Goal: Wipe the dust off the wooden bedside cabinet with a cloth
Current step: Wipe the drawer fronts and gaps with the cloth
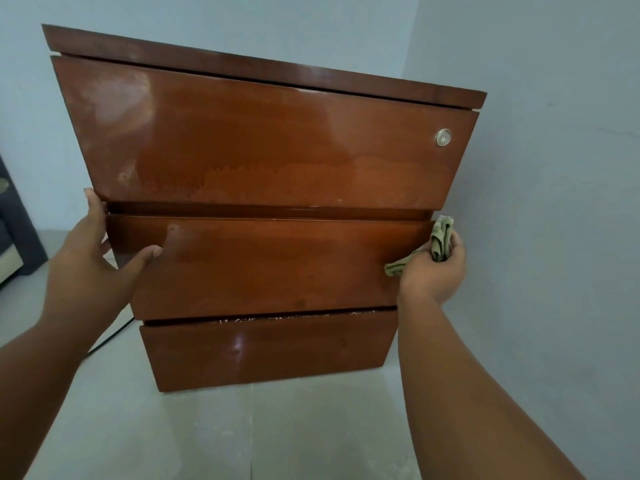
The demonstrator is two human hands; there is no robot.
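Standing on a pale floor [277,427] in a corner of grey walls [536,168], the wooden bedside cabinet [263,50] fills the middle of the view, its front facing the camera. It has three drawer fronts, one above the other. The top drawer [263,150] carries a round metal lock [443,137] near its right end, and its lower part shows pale, patchy marks. White flecks lie along the gap above the bottom drawer [266,351].

The left hand [100,258] grips the left end of the middle drawer [270,265]: the thumb lies flat on the front face, and the fingers go round the side edge, mostly out of sight.

The right hand [433,271] is at the right end of the same drawer, fingers curled tight round a bunched green cloth [440,240]. Cloth folds stick out above the fingers against the drawer's right edge, and a loose corner hangs over the front face, just left of the hand. Whether the cloth presses on the wood cannot be told.

A dark cable [110,336] runs along the floor left of the cabinet. A dark piece of furniture [14,237] shows at the far left edge.
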